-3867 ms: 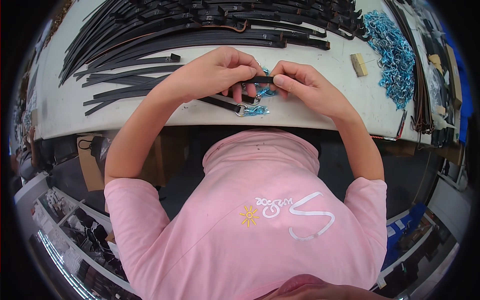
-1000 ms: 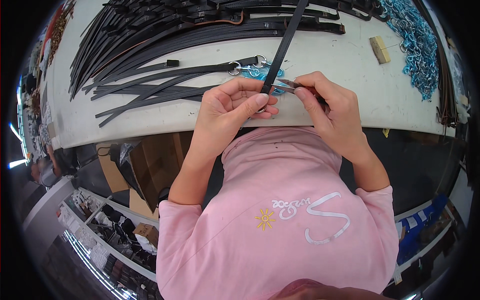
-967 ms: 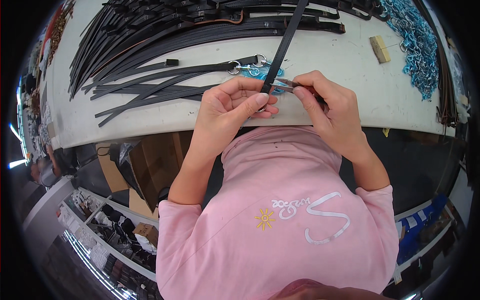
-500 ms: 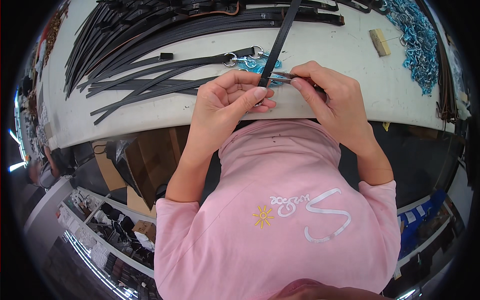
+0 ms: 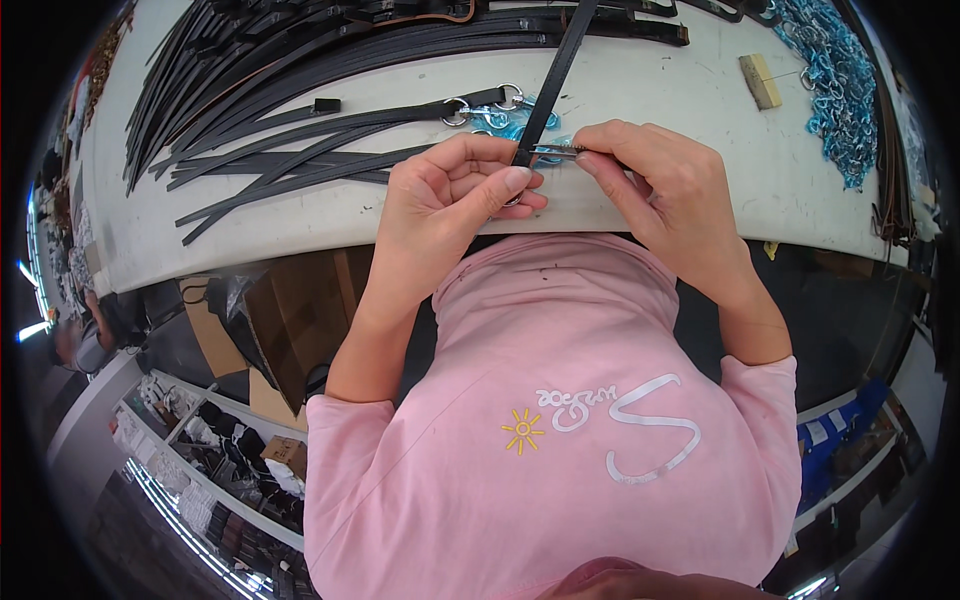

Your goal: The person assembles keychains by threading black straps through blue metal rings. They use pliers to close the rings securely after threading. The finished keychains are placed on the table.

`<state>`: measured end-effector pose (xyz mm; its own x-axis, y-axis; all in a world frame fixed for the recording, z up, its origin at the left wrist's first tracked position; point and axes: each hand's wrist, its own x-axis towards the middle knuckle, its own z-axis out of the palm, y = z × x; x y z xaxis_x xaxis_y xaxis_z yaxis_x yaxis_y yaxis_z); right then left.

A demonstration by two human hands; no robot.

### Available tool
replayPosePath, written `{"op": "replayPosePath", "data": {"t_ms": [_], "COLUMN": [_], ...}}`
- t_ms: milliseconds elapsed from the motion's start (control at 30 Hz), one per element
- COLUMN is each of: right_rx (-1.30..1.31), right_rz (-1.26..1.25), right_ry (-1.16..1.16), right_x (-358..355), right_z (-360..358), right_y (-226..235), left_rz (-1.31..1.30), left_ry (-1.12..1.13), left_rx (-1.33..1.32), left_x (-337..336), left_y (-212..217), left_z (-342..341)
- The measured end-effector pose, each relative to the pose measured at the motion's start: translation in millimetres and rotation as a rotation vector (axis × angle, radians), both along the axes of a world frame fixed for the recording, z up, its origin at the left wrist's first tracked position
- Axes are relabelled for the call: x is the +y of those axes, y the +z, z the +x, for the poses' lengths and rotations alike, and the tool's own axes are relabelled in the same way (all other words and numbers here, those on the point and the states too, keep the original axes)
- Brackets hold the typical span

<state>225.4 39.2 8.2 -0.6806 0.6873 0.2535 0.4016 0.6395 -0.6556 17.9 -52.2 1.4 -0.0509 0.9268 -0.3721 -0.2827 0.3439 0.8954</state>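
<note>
Between the thumb and fingers of my left hand (image 5: 450, 195) is the near end of a black leather strap (image 5: 553, 85). The strap runs up and away across the table, and a bit of metal ring shows under the left fingertips. My right hand (image 5: 660, 190) is closed on a slim metal tool with two pointed tips (image 5: 556, 151); most of its handle is hidden in the palm. Those tips touch or nearly touch the strap just above my left fingers. Right behind the hands lie metal clasps in blue plastic film (image 5: 480, 116), beside more black straps (image 5: 300, 180).
A large pile of black straps (image 5: 240, 70) covers the far left of the white table (image 5: 660, 90). A yellowish block (image 5: 760, 82) lies at right, near a heap of blue-wrapped chains (image 5: 840, 110). Below the left edge stands an open cardboard box (image 5: 300, 310).
Both hands have shifted slightly left with the strap and the tool. The tool's tips stay at the same part of the strap.
</note>
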Motion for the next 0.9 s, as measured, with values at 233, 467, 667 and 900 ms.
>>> {"op": "replayPosePath", "data": {"t_ms": [233,467,667,900], "right_rx": [-0.050,-0.137,-0.205,-0.241], "right_rz": [-0.011,0.111,0.165,0.173], "right_ry": [0.025,0.123,0.231,0.301], "right_x": [4.3,21.1,34.6,39.8], "right_z": [0.1,0.8,-2.2,-10.1], "right_y": [6.8,17.1,24.6,36.7], "left_rz": [0.004,0.015,0.028,0.038], "left_ry": [-0.014,-0.039,-0.002,0.040], "left_rx": [0.015,0.064,0.077,0.123], "left_x": [-1.2,-2.4,-4.8,-5.3], "left_y": [1.1,1.2,0.4,2.3], "left_z": [0.7,1.5,6.8,13.9]}}
